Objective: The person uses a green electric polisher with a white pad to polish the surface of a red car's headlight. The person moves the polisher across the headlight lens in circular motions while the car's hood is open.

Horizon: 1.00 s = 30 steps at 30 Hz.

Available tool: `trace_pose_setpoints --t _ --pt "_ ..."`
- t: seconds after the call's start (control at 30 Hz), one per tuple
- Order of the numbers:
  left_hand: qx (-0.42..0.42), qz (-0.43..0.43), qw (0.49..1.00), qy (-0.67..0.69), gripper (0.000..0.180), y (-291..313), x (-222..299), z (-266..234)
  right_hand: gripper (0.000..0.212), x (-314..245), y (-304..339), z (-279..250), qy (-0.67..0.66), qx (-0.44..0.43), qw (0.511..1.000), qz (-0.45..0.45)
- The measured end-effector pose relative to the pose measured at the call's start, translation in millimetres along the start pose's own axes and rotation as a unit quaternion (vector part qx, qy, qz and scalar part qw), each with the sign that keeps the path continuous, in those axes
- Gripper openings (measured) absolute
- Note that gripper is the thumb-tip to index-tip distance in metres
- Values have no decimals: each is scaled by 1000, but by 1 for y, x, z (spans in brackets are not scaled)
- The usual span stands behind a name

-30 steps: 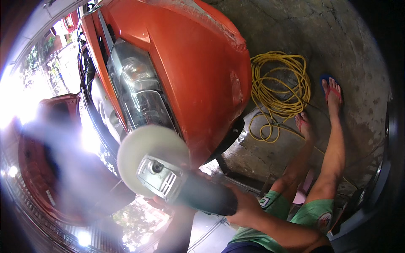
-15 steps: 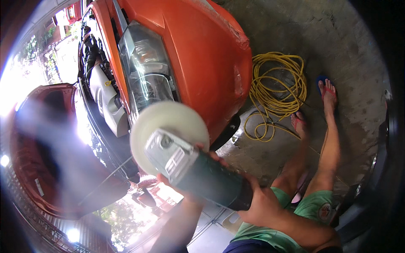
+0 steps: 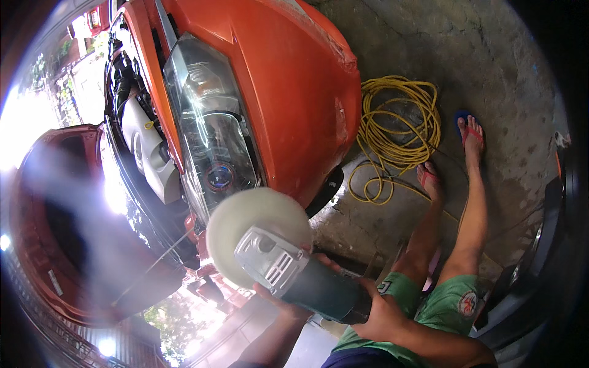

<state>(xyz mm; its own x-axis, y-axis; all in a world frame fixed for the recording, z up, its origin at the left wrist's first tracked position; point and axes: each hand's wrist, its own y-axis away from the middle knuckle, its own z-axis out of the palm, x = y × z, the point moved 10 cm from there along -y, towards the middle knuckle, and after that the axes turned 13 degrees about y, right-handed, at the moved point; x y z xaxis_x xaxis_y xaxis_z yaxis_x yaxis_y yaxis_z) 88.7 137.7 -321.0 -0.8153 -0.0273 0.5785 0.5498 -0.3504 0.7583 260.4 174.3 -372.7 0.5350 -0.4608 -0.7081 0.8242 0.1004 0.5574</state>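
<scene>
Both my hands hold a dark green angle polisher (image 3: 328, 291) with a silver gear head and a round white pad (image 3: 254, 205). My left hand (image 3: 282, 303) grips the body under the gear head, its fingers partly hidden behind the tool. Around the rear end of the body wraps my right hand (image 3: 381, 313). The pad's blurred face covers the area at the lower end of a car's clear headlight (image 3: 211, 116); whether it touches cannot be told. The headlight sits in an orange-red bumper (image 3: 294, 92) with scuffed paint near its edge.
A yellow hose or cable (image 3: 402, 126) lies coiled on the concrete floor (image 3: 509, 80), beside my feet in flip-flops. At left the raised red hood (image 3: 58, 227) stands on a thin prop rod (image 3: 150, 267), with the engine bay exposed. Another dark car body edge (image 3: 521, 270) is at right.
The polisher and both hands have moved down and slightly right, away from the headlight's middle. More of the headlight's lower part, with its round projector lens, now shows.
</scene>
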Motion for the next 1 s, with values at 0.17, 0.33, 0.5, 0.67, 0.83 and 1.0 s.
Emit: trace_pose_setpoints --t 0.17,0.33,0.5,0.67,0.83,1.0 --pt "-111 -46 989 80 134 -53 2 65 103 -33 -14 -53 38 86 995 -34" --pt "-107 0 993 44 133 -90 27 99 99 -73 -41 -98 85 79 993 -36" --pt "-133 19 991 19 131 -108 38 118 99 -81 -57 -109 41 31 999 16" --pt "-97 14 995 15 134 -104 32 106 94 -77 -54 -106 45 61 997 -29" --pt "-68 12 997 20 137 -89 25 91 95 -64 -46 -92 42 50 998 -26" --pt "-74 19 997 5 138 -78 21 79 97 -49 -40 -76 29 38 999 -19"
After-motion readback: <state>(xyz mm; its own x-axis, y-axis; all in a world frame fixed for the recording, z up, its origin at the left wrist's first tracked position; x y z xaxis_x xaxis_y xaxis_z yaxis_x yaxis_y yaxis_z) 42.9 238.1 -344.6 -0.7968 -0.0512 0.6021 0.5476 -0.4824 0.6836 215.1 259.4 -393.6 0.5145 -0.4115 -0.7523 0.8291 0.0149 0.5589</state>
